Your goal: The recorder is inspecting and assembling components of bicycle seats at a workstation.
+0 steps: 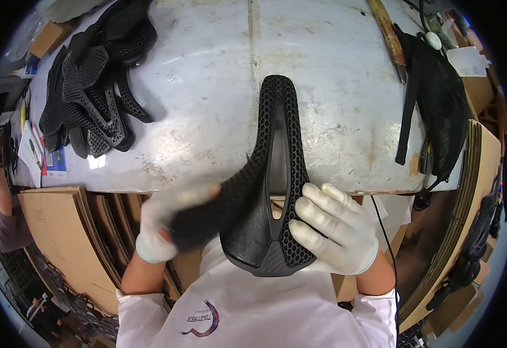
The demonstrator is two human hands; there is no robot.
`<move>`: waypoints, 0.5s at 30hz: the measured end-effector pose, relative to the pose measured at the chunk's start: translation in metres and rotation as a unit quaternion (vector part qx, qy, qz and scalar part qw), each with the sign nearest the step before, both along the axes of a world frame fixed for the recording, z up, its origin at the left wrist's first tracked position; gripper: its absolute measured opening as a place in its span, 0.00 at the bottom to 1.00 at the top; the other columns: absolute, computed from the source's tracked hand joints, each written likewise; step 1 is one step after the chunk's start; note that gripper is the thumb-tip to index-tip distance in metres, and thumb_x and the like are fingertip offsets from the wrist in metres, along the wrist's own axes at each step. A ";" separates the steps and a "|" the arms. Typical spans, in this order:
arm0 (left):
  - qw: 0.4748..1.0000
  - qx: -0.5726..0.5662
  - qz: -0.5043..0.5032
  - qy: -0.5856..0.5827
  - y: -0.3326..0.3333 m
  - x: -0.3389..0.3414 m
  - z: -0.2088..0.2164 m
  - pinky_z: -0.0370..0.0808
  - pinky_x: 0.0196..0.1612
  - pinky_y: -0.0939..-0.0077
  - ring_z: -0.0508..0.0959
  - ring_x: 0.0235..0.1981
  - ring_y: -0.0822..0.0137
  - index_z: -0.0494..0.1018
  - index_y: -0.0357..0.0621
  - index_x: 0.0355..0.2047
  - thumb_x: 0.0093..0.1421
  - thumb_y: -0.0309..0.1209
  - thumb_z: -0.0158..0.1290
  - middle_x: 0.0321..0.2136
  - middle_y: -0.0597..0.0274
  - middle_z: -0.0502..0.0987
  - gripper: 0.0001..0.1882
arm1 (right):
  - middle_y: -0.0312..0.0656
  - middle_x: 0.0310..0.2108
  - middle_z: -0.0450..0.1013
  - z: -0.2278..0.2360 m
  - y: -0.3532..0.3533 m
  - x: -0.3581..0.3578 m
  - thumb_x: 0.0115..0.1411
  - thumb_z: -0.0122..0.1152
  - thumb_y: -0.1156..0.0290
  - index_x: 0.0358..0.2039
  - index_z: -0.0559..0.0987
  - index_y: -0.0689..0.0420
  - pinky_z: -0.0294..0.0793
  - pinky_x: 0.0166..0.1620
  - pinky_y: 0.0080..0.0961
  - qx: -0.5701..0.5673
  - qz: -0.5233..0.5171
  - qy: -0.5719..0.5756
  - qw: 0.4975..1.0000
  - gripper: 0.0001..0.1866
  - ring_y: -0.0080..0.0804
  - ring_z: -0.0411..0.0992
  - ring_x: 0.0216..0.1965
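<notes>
A black bicycle saddle (252, 235) stands nose-up in front of me, its nose over the table's near edge. Honeycomb padding covers its right side and nose. On its left half the smooth shell is bare, where a honeycomb pad (201, 220) lifts away at the rear and stays joined toward the nose. My left hand (169, 220), in a white glove with bare fingertips, is closed on the pad's free end; hand and pad are blurred. My gloved right hand (334, 229) grips the saddle's right wing, fingers over the honeycomb and thumb hidden.
A heap of black honeycomb pads (88, 87) lies at the table's far left. At the right are a worn wooden-handled tool (389, 37) and a black mesh bag (439, 104). Cardboard sheets (62, 232) stand on both sides below the table (334, 75). Another person (4, 209) is at far left.
</notes>
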State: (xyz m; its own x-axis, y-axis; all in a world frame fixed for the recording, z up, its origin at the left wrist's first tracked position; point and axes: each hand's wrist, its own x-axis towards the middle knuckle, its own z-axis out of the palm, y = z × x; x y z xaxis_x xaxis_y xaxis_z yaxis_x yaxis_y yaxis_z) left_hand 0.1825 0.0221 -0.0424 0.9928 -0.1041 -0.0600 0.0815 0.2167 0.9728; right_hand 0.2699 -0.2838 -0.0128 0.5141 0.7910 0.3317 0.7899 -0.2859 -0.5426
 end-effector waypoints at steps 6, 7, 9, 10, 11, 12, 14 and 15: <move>0.948 0.268 -0.119 -0.127 -0.007 0.010 0.027 0.73 0.62 0.51 0.74 0.63 0.37 0.79 0.38 0.58 0.49 0.46 0.74 0.63 0.36 0.71 0.39 | 0.47 0.47 0.82 -0.003 0.004 -0.002 0.56 0.62 0.70 0.42 0.85 0.56 0.78 0.58 0.42 0.009 -0.004 -0.013 1.000 0.14 0.46 0.80 0.53; 0.948 0.274 -0.111 -0.116 -0.008 0.009 0.029 0.73 0.62 0.51 0.75 0.62 0.38 0.80 0.39 0.57 0.50 0.46 0.73 0.62 0.36 0.71 0.37 | 0.47 0.47 0.82 -0.004 0.003 -0.003 0.56 0.62 0.70 0.42 0.85 0.56 0.78 0.58 0.42 0.008 -0.001 -0.012 1.000 0.14 0.46 0.80 0.53; 0.947 0.282 -0.111 -0.110 -0.009 0.010 0.033 0.74 0.61 0.54 0.75 0.61 0.40 0.81 0.40 0.57 0.52 0.47 0.72 0.62 0.37 0.71 0.35 | 0.47 0.46 0.82 -0.003 0.002 -0.004 0.54 0.63 0.70 0.42 0.86 0.55 0.78 0.59 0.42 -0.005 -0.005 -0.011 1.000 0.14 0.46 0.80 0.53; 0.947 0.282 -0.108 -0.108 -0.008 0.010 0.035 0.74 0.61 0.54 0.75 0.61 0.40 0.81 0.40 0.57 0.52 0.47 0.72 0.62 0.37 0.71 0.35 | 0.47 0.46 0.82 -0.003 0.002 -0.005 0.54 0.63 0.70 0.42 0.86 0.55 0.78 0.59 0.42 -0.006 -0.001 -0.010 1.000 0.14 0.46 0.80 0.53; 0.938 0.309 -0.111 -0.108 -0.007 0.010 0.036 0.73 0.62 0.54 0.76 0.61 0.41 0.81 0.40 0.55 0.48 0.50 0.73 0.62 0.37 0.72 0.38 | 0.46 0.46 0.82 -0.003 0.003 -0.006 0.54 0.64 0.69 0.42 0.86 0.55 0.77 0.60 0.42 -0.006 -0.008 0.001 1.000 0.14 0.46 0.80 0.54; 0.928 0.337 -0.115 -0.108 -0.006 0.009 0.038 0.73 0.62 0.54 0.77 0.60 0.41 0.82 0.39 0.54 0.44 0.53 0.74 0.61 0.37 0.72 0.42 | 0.46 0.46 0.82 -0.003 0.003 -0.007 0.54 0.64 0.69 0.42 0.86 0.54 0.77 0.61 0.42 -0.007 -0.014 0.012 1.000 0.14 0.46 0.80 0.54; 0.920 0.355 -0.115 -0.121 -0.006 0.011 0.042 0.73 0.62 0.54 0.77 0.60 0.41 0.82 0.39 0.54 0.44 0.52 0.74 0.61 0.37 0.73 0.41 | 0.46 0.46 0.82 -0.003 0.002 -0.007 0.54 0.64 0.68 0.42 0.86 0.53 0.77 0.62 0.42 -0.013 -0.010 0.011 1.000 0.15 0.46 0.80 0.55; 0.910 0.374 -0.118 -0.135 -0.006 0.013 0.045 0.73 0.62 0.53 0.77 0.59 0.42 0.82 0.40 0.54 0.45 0.51 0.74 0.61 0.38 0.73 0.39 | 0.46 0.46 0.82 -0.003 0.001 -0.007 0.54 0.64 0.68 0.43 0.86 0.53 0.76 0.62 0.42 -0.017 -0.008 0.010 1.000 0.15 0.46 0.80 0.55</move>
State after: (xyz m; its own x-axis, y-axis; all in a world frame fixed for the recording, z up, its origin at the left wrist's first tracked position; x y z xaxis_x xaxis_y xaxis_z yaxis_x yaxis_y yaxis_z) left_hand 0.1951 0.0166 0.0024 0.9370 -0.3470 0.0401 -0.2235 -0.5074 0.8323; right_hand 0.2628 -0.2829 -0.0162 0.5337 0.7926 0.2949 0.7739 -0.3172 -0.5481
